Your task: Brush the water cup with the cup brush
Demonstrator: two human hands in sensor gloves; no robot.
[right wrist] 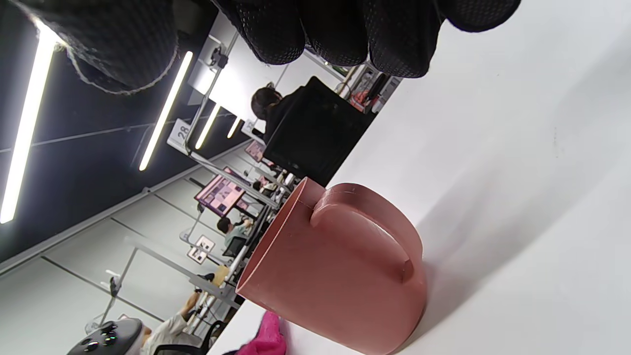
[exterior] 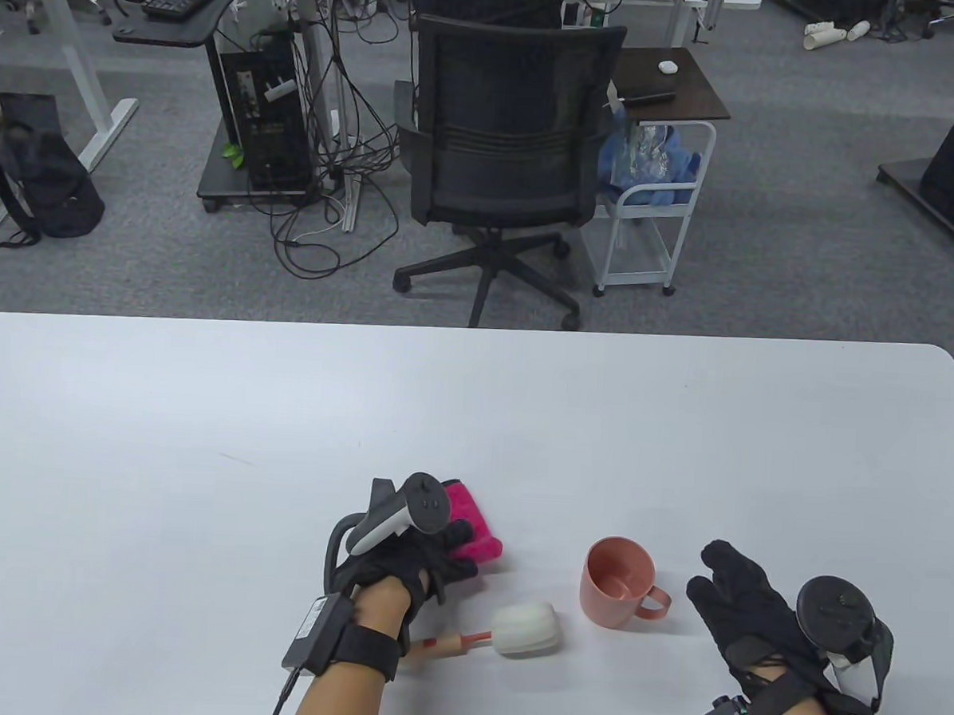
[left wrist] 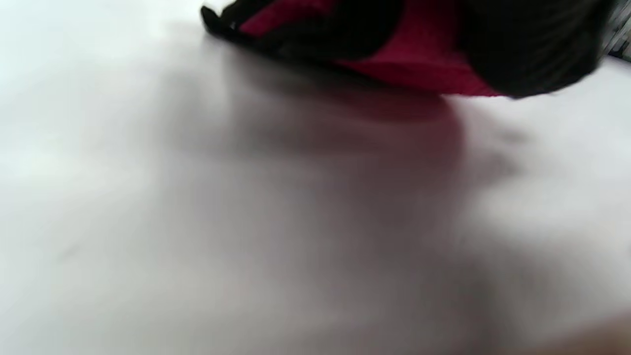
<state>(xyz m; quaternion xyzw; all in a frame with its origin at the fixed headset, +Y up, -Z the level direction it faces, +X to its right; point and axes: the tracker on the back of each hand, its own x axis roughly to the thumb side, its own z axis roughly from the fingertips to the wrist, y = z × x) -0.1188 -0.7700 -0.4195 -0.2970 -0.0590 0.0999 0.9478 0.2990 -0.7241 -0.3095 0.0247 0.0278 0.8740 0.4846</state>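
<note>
Two things matter on the tabletop, both near its near edge: the pink water cup stands upright right of centre with its handle turned toward my right hand, and the cup brush lies flat just left of it, white sponge head toward the cup. My left hand rests on a magenta cloth, fingers curled over it, holding nothing of the task. My right hand lies spread and empty, just beside the handle.

From my left wrist, all is blurred: gloved fingers over the cloth.

From my right wrist, my fingertips hang apart from the cup, its handle facing me. It looks like light, rigid plastic, likely to slide; I would take the handle, and the brush by its stiff wooden stem.
</note>
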